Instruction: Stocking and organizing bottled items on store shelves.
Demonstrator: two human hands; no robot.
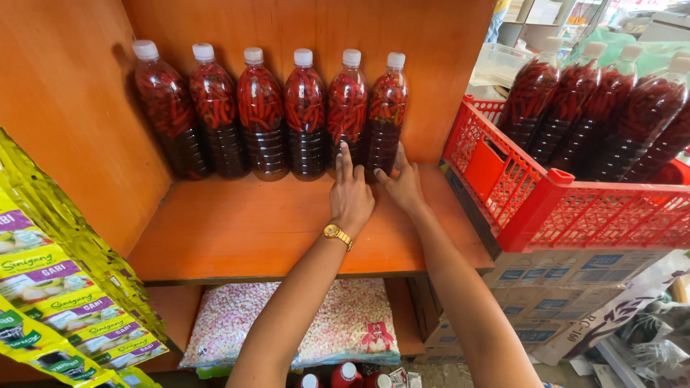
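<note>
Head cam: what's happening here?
A person has both hands at a row of six clear bottles packed with red chillies, standing along the back of an orange wooden shelf. The left hand, wearing a gold watch, and the right hand touch the bases of the two rightmost bottles. To the right, a red plastic crate holds more of the same bottles. Yellow sachet strips hang at left.

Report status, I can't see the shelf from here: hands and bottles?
Left hand and right hand open, fingertips at the base of the last two chili bottles. Six in a row on the orange shelf. Red crate beside, nothing blocking.
</note>
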